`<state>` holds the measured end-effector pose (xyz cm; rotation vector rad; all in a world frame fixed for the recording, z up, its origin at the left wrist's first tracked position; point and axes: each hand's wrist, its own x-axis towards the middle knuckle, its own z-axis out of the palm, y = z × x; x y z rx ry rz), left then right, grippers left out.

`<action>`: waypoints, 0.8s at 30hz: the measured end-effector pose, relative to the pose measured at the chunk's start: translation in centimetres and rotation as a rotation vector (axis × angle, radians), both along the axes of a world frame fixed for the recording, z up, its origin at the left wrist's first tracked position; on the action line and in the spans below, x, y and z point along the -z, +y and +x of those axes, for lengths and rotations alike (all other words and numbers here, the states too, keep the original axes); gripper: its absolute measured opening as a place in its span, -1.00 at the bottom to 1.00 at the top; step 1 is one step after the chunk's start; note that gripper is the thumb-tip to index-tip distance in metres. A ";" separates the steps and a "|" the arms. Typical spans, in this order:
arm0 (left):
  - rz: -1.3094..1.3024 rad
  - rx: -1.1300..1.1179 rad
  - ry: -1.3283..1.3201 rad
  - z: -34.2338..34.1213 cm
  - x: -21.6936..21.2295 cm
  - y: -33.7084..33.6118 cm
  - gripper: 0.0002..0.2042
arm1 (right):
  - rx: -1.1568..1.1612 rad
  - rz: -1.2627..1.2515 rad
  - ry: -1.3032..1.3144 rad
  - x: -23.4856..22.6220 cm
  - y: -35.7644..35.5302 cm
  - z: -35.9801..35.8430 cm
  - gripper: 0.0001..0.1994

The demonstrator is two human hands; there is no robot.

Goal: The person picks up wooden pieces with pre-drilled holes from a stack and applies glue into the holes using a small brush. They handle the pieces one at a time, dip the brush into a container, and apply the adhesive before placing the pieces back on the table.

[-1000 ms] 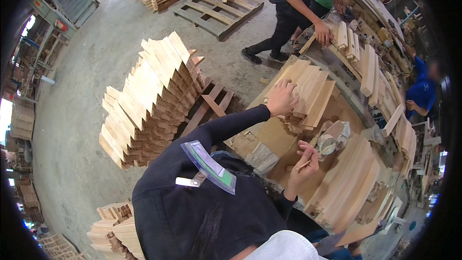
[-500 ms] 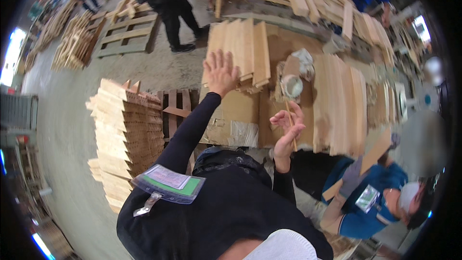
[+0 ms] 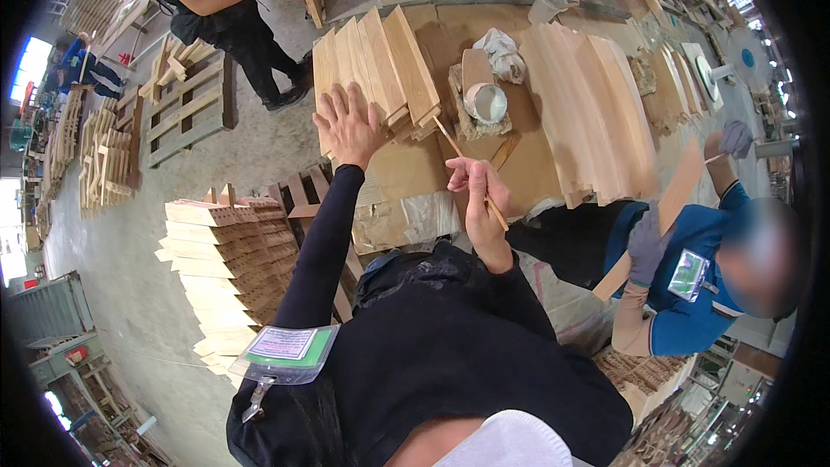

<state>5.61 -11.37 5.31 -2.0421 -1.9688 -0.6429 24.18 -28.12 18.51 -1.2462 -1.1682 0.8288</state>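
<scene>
My left hand [image 3: 348,128] lies with its fingers spread on a row of pale wooden boards [image 3: 363,60], near their close ends. In my right hand [image 3: 481,199] a thin wooden stick [image 3: 452,141] is pinched. Its far tip is at the near end of the rightmost board in that row; whether it touches I cannot tell. To the right of the row stands a small cup of whitish stuff [image 3: 489,104] on a crusted block. A white crumpled rag [image 3: 500,55] lies just behind the cup.
A second row of boards [image 3: 588,112] covers the right of the cardboard-topped table [image 3: 406,175]. Stacked notched boards [image 3: 229,251] stand left on the floor. A co-worker in blue [image 3: 683,268] holds a board at right; another person in black [image 3: 233,26] stands beyond.
The stick's tip has swung from near the cup to the left row's board ends. My left hand stays spread on the boards. The whole view has shifted.
</scene>
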 end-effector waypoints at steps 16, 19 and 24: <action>0.014 -0.041 0.068 -0.3 1.5 0.5 -0.45 | 0.025 -0.040 -0.016 0.3 -0.4 0.2 -0.67; -0.005 -0.055 0.088 -0.6 1.3 0.4 -0.45 | 0.015 -0.003 0.005 1.0 -0.3 0.2 -0.67; -0.028 -0.048 0.133 -0.4 0.8 0.3 -0.45 | 0.036 -0.002 -0.062 -0.7 -0.4 0.6 -0.68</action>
